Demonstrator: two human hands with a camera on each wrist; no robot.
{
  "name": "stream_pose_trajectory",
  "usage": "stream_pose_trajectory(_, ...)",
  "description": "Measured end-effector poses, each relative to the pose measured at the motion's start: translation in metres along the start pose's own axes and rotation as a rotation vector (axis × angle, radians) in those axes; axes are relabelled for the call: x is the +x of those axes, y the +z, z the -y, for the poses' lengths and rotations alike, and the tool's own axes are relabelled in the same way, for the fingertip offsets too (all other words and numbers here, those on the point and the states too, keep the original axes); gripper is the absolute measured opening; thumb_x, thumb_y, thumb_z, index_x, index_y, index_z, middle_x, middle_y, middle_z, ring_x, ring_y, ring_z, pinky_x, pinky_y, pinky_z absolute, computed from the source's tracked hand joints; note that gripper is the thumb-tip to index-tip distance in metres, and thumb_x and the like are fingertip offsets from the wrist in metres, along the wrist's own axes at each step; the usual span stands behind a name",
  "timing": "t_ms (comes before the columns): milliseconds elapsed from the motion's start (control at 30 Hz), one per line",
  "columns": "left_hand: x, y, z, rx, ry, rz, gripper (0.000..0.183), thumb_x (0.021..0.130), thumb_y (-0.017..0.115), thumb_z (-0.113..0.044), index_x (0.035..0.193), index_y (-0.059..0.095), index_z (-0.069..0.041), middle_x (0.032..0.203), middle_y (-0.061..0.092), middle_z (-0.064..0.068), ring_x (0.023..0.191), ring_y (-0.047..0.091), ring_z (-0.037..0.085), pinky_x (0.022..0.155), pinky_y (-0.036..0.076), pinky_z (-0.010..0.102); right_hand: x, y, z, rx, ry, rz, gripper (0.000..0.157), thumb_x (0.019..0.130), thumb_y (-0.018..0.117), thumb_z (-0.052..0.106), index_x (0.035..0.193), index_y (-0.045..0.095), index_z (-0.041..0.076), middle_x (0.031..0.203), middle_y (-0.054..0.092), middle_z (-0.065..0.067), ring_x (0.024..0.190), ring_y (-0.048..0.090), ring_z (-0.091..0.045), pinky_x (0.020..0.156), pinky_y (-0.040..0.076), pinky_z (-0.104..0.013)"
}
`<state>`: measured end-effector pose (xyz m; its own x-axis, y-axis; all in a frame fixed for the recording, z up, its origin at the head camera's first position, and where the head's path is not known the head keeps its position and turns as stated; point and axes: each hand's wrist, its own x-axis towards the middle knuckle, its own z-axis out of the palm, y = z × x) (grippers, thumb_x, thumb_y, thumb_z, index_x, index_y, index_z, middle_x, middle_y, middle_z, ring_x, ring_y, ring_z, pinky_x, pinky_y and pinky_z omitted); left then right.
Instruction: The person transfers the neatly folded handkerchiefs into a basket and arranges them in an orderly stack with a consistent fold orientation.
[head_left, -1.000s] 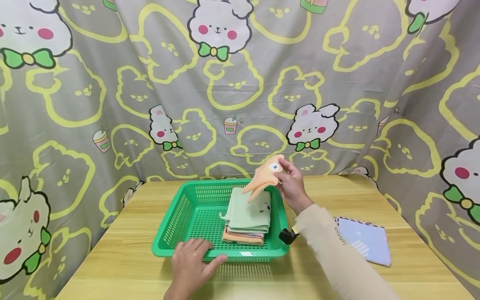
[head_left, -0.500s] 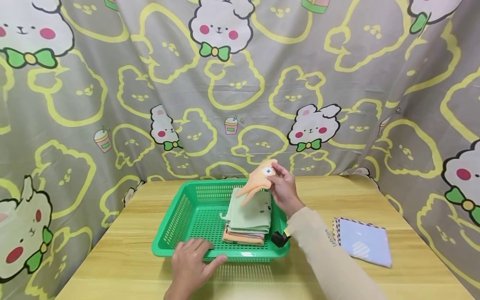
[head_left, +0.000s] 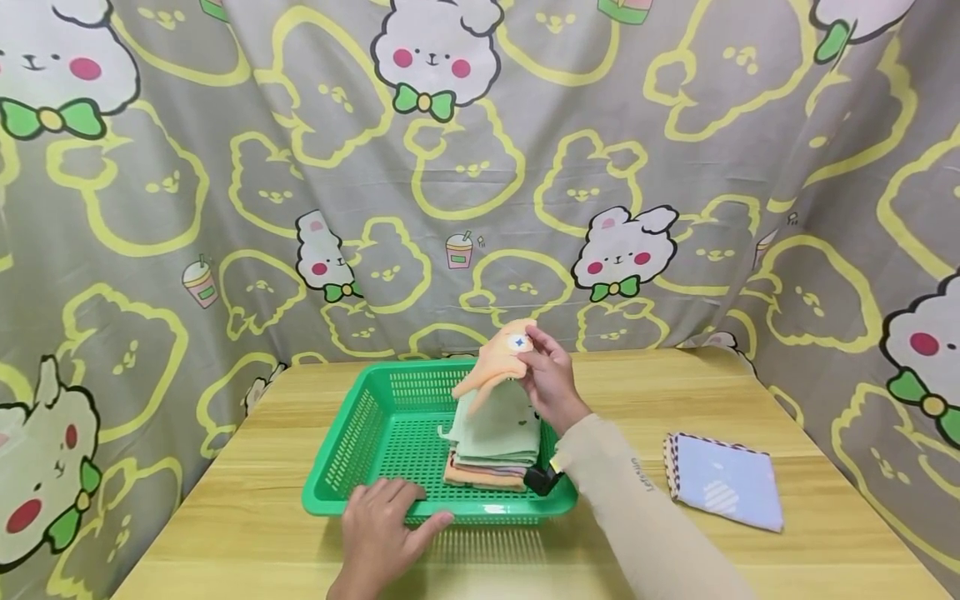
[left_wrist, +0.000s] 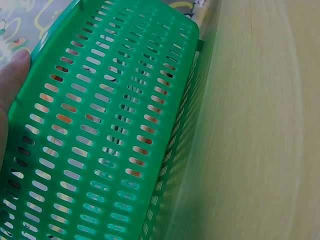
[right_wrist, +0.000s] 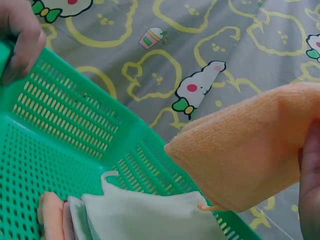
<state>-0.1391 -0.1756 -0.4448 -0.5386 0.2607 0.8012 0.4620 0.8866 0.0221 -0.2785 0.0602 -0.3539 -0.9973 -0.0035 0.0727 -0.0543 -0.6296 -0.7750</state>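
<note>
My right hand (head_left: pixel 555 385) pinches a folded orange towel (head_left: pixel 495 360) with a white and blue star patch, its loose end hanging over the stack in the green basket (head_left: pixel 347 417). In the right wrist view the orange towel (right_wrist: pixel 245 145) droops from the fingers above the basket. Folded pale green towels (head_left: pixel 491 429) lie on top of orange and pinkish ones (head_left: pixel 486 477) at the basket's right side. My left hand (head_left: pixel 384 525) grips the near rim, fingers bent over it; its thumb (left_wrist: pixel 15 72) lies along the rim in the left wrist view.
A folded light blue towel (head_left: pixel 727 483) with a brown checked edge lies on the wooden table (head_left: pixel 225 533), right of the basket. Behind the table hangs a grey curtain (head_left: pixel 450 183) with cartoon prints. A black wrist camera (head_left: pixel 542 479) overlaps the basket's right end.
My right hand has carried the orange towel left and slightly down, farther over the green stack. The left hand stays on the basket rim.
</note>
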Motion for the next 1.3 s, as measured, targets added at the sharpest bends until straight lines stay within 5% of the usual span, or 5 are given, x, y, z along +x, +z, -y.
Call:
stream_pose_trajectory(333, 0.0, 0.0, 0.0, -0.004, 0.014, -0.021, 0.058, 0.085, 0.048, -0.074, 0.069, 0.066, -0.021, 0.069, 0.064, -0.009, 0.062, 0.059, 0.012, 0.055, 0.035, 0.029, -0.004, 0.017, -0.005, 0.019, 0.017, 0.046, 0.06, 0.086, 0.046, -0.016, 0.143, 0.038, 0.001, 0.135, 0.04, -0.01, 0.087, 0.058, -0.013, 0.064, 0.052, -0.02)
stream_pose_trajectory(767, 0.0, 0.0, 0.0, 0.002, 0.011, -0.008, 0.058, 0.085, 0.048, -0.074, 0.07, 0.066, -0.021, 0.07, 0.064, -0.01, 0.062, 0.06, 0.012, 0.056, 0.036, 0.03, -0.007, 0.02, -0.02, 0.038, 0.092, 0.108, 0.057, 0.086, 0.044, -0.016, 0.141, 0.038, -0.001, 0.129, 0.043, -0.011, 0.065, 0.055, -0.01, 0.052, 0.047, -0.019)
stream_pose_trajectory(1067, -0.001, 0.001, 0.0, -0.005, -0.003, 0.003, 0.057, 0.085, 0.049, -0.074, 0.071, 0.066, -0.022, 0.07, 0.064, -0.01, 0.064, 0.059, 0.012, 0.057, 0.035, 0.03, -0.004, 0.011, -0.03, -0.427, 0.102, -0.117, 0.048, 0.082, 0.055, -0.01, 0.129, 0.056, 0.0, 0.125, 0.053, -0.017, 0.077, 0.057, -0.015, 0.053, 0.045, -0.022)
stream_pose_trajectory(1300, -0.002, 0.001, 0.001, 0.002, 0.001, 0.0, 0.056, 0.084, 0.05, -0.075, 0.071, 0.066, -0.022, 0.07, 0.064, -0.01, 0.064, 0.061, 0.012, 0.057, 0.036, 0.03, -0.003, -0.001, -0.031, -0.672, 0.005, -0.224, 0.043, 0.074, 0.055, -0.008, 0.117, 0.062, -0.002, 0.119, 0.057, -0.018, 0.102, 0.054, -0.025, 0.075, 0.046, -0.026)
